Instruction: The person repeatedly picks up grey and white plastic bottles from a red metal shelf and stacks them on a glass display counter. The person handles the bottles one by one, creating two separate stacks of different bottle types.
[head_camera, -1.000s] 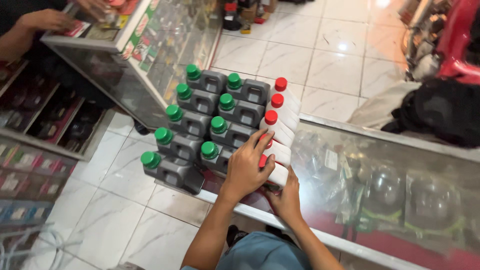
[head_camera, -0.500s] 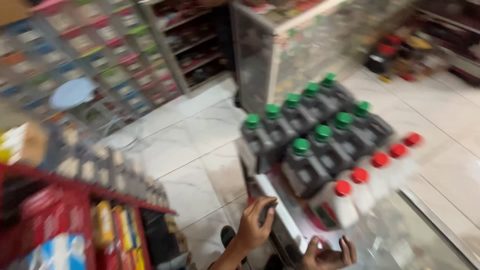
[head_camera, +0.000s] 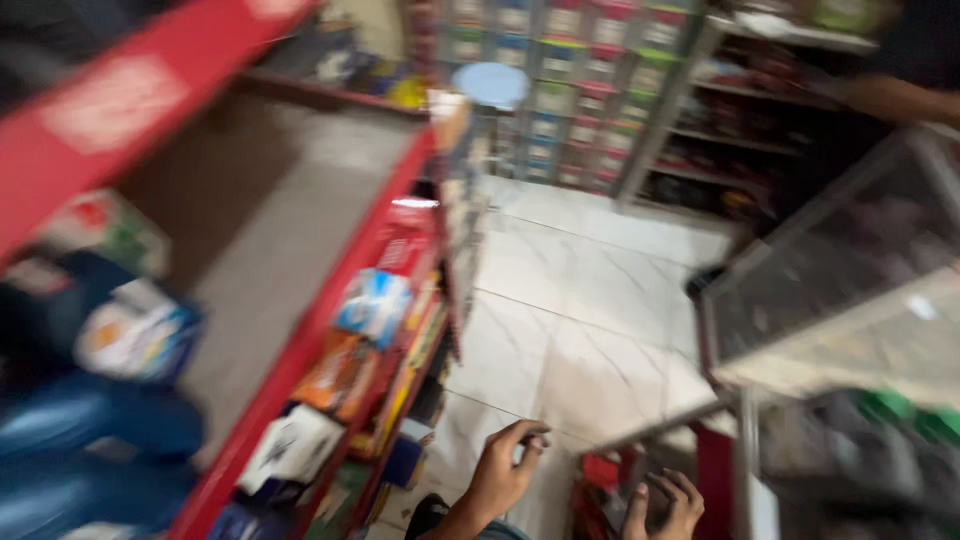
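Note:
The view is heavily blurred. My left hand (head_camera: 503, 468) hangs low in the middle over the white tiled floor (head_camera: 590, 300), fingers loosely curled and apart, with nothing visible in it. My right hand (head_camera: 665, 505) is at the bottom edge, palm up and fingers spread, empty. It sits just left of the glass counter's end (head_camera: 740, 450). Grey bottles with green caps (head_camera: 885, 408) show as a blur on the counter at the lower right, away from both hands.
A red shelf unit (head_camera: 330, 300) packed with boxes and packets fills the left side. A glass display case (head_camera: 830, 280) stands on the right. A light blue stool (head_camera: 490, 83) and stocked shelves are at the back. Another person's arm (head_camera: 890, 95) reaches in top right.
My view has swung left, off the bottles and onto the red shelf. Both hands have come off the bottle pack and dropped to the bottom of the frame.

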